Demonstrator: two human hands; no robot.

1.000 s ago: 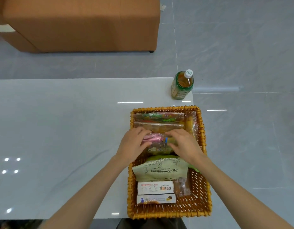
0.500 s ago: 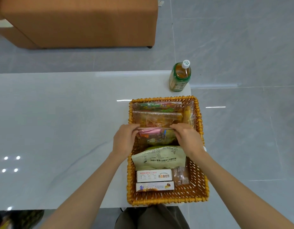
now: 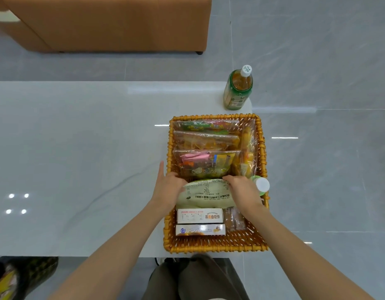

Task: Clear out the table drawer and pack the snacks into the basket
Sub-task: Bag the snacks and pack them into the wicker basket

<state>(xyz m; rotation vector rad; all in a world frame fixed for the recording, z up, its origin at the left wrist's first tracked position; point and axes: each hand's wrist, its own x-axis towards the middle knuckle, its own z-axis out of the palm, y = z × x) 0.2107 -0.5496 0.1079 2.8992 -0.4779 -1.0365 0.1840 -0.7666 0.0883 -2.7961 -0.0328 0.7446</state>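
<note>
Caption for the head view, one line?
Left hand and right hand grip a green bag in the snack-filled basket on the table.

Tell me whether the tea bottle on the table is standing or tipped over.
Upright. The tea bottle stands on its base at the far right corner of the table, white cap on top, outside the basket.

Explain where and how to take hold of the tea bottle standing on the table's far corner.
Wrap the tea bottle round its wide labelled body, coming from the near left: it stands upright, free all round, with the table edges close beyond.
</note>
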